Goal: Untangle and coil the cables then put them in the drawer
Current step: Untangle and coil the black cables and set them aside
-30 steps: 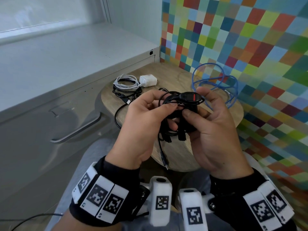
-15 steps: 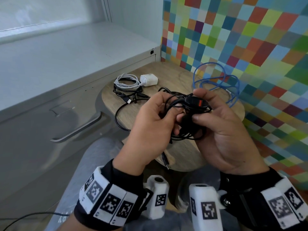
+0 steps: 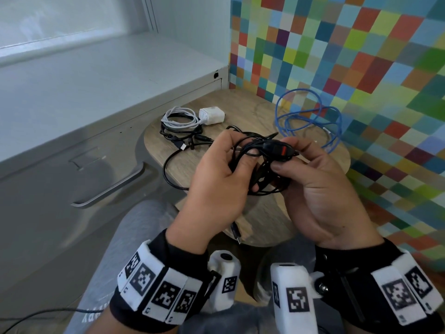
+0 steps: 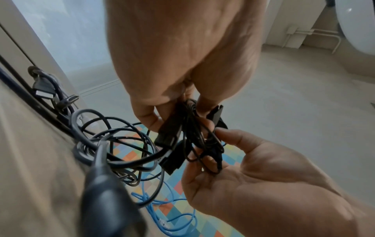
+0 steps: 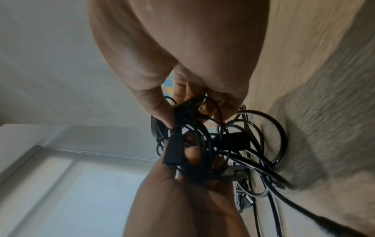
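Observation:
Above the round wooden table (image 3: 262, 112) both hands hold a tangled bundle of thin black cables (image 3: 261, 169). My left hand (image 3: 226, 169) grips the loops from the left, fingers curled into them (image 4: 182, 121). My right hand (image 3: 310, 174) pinches a black inline piece with a red mark (image 3: 277, 148) between thumb and fingers; its palm also shows in the left wrist view (image 4: 253, 176). One black strand (image 3: 168, 174) trails from the bundle to the table, and a plug end (image 3: 236, 231) hangs below. The right wrist view shows the black bundle (image 5: 194, 144) close up.
On the table lie a coiled white cable with its white charger (image 3: 212, 115), more black cable ends (image 3: 183, 141) and a loose blue cable (image 3: 310, 121). A grey cabinet with a drawer handle (image 3: 108, 189) stands to the left. A colourful checkered wall (image 3: 361, 56) rises at the right.
Both hands have shifted slightly up and right with the black bundle. The hanging plug ends have been drawn up into the bundle, and the loops now bunch between the hands.

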A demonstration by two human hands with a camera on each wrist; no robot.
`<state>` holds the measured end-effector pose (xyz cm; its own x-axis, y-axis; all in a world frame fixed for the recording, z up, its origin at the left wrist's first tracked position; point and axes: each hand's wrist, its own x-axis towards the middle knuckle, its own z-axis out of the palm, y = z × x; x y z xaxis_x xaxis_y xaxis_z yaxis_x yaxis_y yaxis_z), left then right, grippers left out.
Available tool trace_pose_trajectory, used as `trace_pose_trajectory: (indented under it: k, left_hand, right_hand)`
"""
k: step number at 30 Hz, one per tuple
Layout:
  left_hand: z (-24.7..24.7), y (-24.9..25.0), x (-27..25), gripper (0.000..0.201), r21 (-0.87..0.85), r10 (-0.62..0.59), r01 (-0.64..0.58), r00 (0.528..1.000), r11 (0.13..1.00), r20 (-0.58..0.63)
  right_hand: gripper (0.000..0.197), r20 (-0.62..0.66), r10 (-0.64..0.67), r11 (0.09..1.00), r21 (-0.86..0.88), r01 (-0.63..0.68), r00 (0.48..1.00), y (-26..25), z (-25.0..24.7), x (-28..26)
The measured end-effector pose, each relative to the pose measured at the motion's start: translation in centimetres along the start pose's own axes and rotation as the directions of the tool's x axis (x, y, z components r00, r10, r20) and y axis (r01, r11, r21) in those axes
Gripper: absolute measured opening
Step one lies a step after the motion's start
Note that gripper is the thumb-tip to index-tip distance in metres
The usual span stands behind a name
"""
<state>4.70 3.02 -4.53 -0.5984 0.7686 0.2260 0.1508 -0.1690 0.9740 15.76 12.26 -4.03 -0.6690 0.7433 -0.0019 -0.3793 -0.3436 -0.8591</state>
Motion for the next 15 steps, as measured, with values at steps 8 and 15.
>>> trace_pose_trajectory:
  k: [8,15]
  left_hand:
    - [-0.62,0.54,-0.03,0.008,-0.186,-0.045,0.049,0.999,0.981,0.029]
    - [-0.57,1.02,-0.35,0.007,-0.457,-0.126,0.118,0.992,0.882,0.013]
  right_hand:
    - [0.028,-0.015,-0.223,0.909,-0.364,0.202,0.975,-0.09,0.1,-0.2]
    - [0.036,0.063,-0.341,0.751,-0.582,0.312,0.938,0.79,0.23,-0.23]
